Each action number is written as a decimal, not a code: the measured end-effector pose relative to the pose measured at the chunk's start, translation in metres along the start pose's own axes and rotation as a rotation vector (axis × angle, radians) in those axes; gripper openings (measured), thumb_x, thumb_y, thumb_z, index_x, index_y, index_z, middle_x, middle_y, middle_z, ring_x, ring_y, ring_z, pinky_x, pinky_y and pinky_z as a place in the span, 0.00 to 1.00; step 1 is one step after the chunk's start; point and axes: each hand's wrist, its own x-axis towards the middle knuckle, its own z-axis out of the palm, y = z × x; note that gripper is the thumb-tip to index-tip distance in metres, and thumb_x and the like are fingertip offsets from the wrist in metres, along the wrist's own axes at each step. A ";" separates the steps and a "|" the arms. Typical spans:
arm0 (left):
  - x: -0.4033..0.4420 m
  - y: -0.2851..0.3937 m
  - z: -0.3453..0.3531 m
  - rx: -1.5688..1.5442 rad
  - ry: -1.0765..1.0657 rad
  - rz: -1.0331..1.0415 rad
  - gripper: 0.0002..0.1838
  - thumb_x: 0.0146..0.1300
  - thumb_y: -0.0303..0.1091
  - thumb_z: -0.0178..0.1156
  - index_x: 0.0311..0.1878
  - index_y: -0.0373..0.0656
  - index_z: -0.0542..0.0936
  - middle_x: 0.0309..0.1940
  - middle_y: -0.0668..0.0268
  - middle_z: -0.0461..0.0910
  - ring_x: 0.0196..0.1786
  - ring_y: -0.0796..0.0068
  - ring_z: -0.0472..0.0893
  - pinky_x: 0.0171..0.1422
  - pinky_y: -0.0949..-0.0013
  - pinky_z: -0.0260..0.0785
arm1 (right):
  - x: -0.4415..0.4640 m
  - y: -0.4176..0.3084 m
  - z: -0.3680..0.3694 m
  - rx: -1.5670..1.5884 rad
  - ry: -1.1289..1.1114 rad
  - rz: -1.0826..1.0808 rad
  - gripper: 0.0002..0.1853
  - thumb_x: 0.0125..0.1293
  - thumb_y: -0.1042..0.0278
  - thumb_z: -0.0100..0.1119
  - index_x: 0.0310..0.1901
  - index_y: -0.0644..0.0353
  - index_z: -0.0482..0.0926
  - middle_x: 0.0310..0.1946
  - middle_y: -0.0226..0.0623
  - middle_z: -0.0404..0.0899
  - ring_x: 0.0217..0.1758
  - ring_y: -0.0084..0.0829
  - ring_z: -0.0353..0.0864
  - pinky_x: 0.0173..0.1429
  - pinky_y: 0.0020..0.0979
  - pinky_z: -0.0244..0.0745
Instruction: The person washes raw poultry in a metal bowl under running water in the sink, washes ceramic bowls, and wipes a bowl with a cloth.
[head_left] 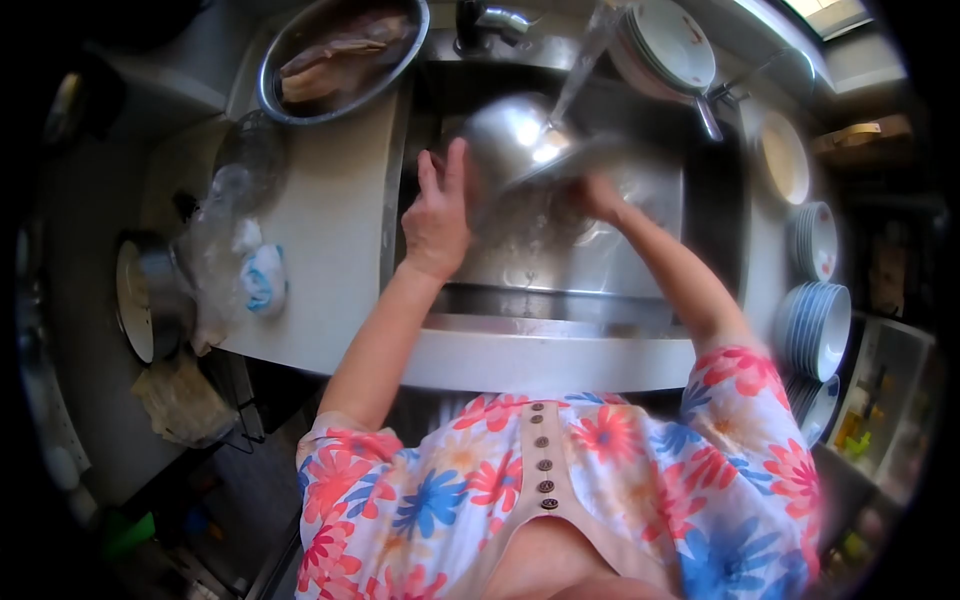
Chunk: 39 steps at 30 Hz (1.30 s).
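Observation:
A shiny metal bowl (515, 135) is tilted over the sink (640, 260), its outside facing up under a stream of water (582, 70) from above. My left hand (440, 215) is at the bowl's left side, thumb and fingers raised along it and holding it. On the right, my right hand (600, 197) is at the bowl's lower rim, blurred, its fingers partly hidden behind the metal. What those fingers grip cannot be made out. Water splashes onto the sink floor below the bowl.
A metal basin (345, 106) with meat stands at the back left. Plates (672, 45) are stacked behind the sink, near a pan handle (708, 118). Bowls (818, 330) line the right counter. A pot (150, 298), plastic bags and a blue-white cloth (264, 280) lie left.

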 end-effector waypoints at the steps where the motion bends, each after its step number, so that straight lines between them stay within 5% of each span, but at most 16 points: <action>1: 0.000 -0.002 0.000 0.006 -0.018 -0.044 0.41 0.43 0.18 0.52 0.64 0.49 0.50 0.54 0.40 0.58 0.35 0.48 0.76 0.35 0.60 0.71 | -0.008 0.008 0.006 0.095 0.003 0.002 0.09 0.48 0.65 0.52 0.25 0.61 0.77 0.23 0.47 0.76 0.27 0.41 0.77 0.30 0.36 0.71; 2: -0.001 -0.003 0.002 0.012 -0.035 -0.088 0.41 0.44 0.19 0.52 0.64 0.49 0.50 0.54 0.42 0.58 0.37 0.48 0.75 0.36 0.59 0.71 | -0.023 -0.002 -0.005 0.374 -0.196 0.292 0.11 0.52 0.63 0.53 0.25 0.62 0.76 0.20 0.39 0.76 0.24 0.28 0.76 0.24 0.29 0.69; 5: -0.001 -0.003 0.005 0.005 -0.067 -0.213 0.41 0.45 0.20 0.52 0.64 0.48 0.49 0.55 0.44 0.57 0.38 0.48 0.75 0.37 0.58 0.71 | -0.049 -0.010 -0.008 0.584 -0.209 0.479 0.11 0.56 0.61 0.52 0.30 0.61 0.76 0.21 0.32 0.74 0.25 0.20 0.74 0.22 0.24 0.68; 8: -0.004 -0.005 0.016 -0.077 -0.020 -0.272 0.39 0.45 0.21 0.52 0.64 0.45 0.50 0.55 0.43 0.58 0.36 0.48 0.76 0.38 0.59 0.70 | -0.064 -0.007 -0.006 0.627 -0.307 0.526 0.14 0.58 0.64 0.49 0.43 0.62 0.73 0.30 0.37 0.76 0.29 0.26 0.77 0.25 0.24 0.72; 10: -0.007 -0.010 0.028 -0.200 0.052 -0.300 0.38 0.46 0.22 0.51 0.63 0.44 0.50 0.52 0.45 0.63 0.37 0.47 0.75 0.40 0.57 0.69 | -0.071 -0.008 -0.008 0.664 -0.293 0.566 0.13 0.59 0.64 0.49 0.43 0.61 0.73 0.31 0.37 0.76 0.31 0.26 0.77 0.26 0.25 0.73; 13: -0.014 -0.026 0.056 -0.556 -0.118 -0.714 0.37 0.45 0.23 0.50 0.63 0.42 0.52 0.43 0.52 0.73 0.31 0.53 0.77 0.32 0.60 0.71 | -0.079 -0.005 -0.007 0.746 -0.274 0.610 0.11 0.58 0.65 0.49 0.41 0.59 0.72 0.32 0.34 0.76 0.31 0.25 0.77 0.27 0.26 0.71; 14: -0.013 -0.018 0.051 -0.868 -0.100 -0.879 0.29 0.44 0.23 0.49 0.55 0.35 0.62 0.31 0.55 0.76 0.23 0.61 0.76 0.19 0.65 0.69 | -0.080 -0.005 -0.007 0.777 -0.269 0.621 0.10 0.58 0.65 0.49 0.41 0.58 0.72 0.33 0.32 0.76 0.30 0.25 0.77 0.27 0.27 0.70; 17: -0.019 -0.036 0.075 -1.219 -0.319 -1.200 0.18 0.43 0.22 0.50 0.43 0.31 0.69 0.28 0.55 0.74 0.17 0.68 0.73 0.10 0.72 0.62 | -0.087 -0.007 -0.012 0.841 -0.265 0.635 0.11 0.57 0.67 0.50 0.41 0.58 0.71 0.33 0.31 0.76 0.32 0.25 0.77 0.29 0.27 0.71; 18: -0.022 -0.035 0.074 -1.301 -0.338 -1.220 0.11 0.43 0.20 0.51 0.34 0.31 0.71 0.26 0.54 0.73 0.19 0.67 0.74 0.12 0.71 0.63 | -0.090 -0.008 -0.013 0.868 -0.255 0.632 0.11 0.57 0.67 0.50 0.41 0.59 0.71 0.33 0.31 0.76 0.32 0.24 0.77 0.30 0.27 0.71; 21: -0.028 -0.046 0.100 -1.342 -0.425 -1.353 0.12 0.44 0.20 0.52 0.37 0.32 0.71 0.26 0.55 0.73 0.21 0.66 0.74 0.15 0.70 0.64 | -0.096 -0.012 -0.020 0.930 -0.214 0.624 0.11 0.57 0.68 0.50 0.42 0.59 0.71 0.32 0.31 0.76 0.32 0.24 0.77 0.30 0.27 0.71; 25: -0.026 -0.042 0.108 -1.265 -0.512 -1.336 0.13 0.46 0.20 0.52 0.39 0.33 0.71 0.28 0.56 0.74 0.23 0.65 0.75 0.15 0.70 0.65 | -0.103 -0.024 -0.030 0.980 -0.110 0.628 0.11 0.57 0.69 0.49 0.42 0.60 0.70 0.31 0.31 0.75 0.30 0.24 0.77 0.30 0.26 0.71; 29: -0.034 -0.040 0.119 -1.192 -0.477 -1.294 0.06 0.45 0.21 0.55 0.30 0.36 0.72 0.21 0.62 0.73 0.18 0.71 0.74 0.13 0.72 0.65 | -0.090 -0.026 -0.032 1.087 0.203 0.550 0.10 0.58 0.69 0.48 0.42 0.60 0.70 0.29 0.32 0.75 0.28 0.23 0.77 0.27 0.23 0.71; 36: -0.029 -0.030 0.109 -1.177 -0.551 -1.300 0.07 0.44 0.19 0.53 0.29 0.34 0.72 0.19 0.60 0.72 0.17 0.68 0.73 0.11 0.70 0.63 | 0.005 -0.119 -0.072 1.481 0.032 0.268 0.16 0.60 0.64 0.49 0.48 0.61 0.67 0.38 0.36 0.74 0.37 0.27 0.77 0.33 0.27 0.73; 39: -0.029 -0.031 0.113 -1.262 -0.580 -1.289 0.06 0.43 0.20 0.53 0.28 0.35 0.72 0.18 0.59 0.71 0.17 0.68 0.72 0.11 0.70 0.59 | 0.017 -0.140 -0.071 1.387 -0.159 0.090 0.17 0.60 0.64 0.50 0.50 0.59 0.67 0.37 0.34 0.74 0.38 0.27 0.77 0.36 0.29 0.73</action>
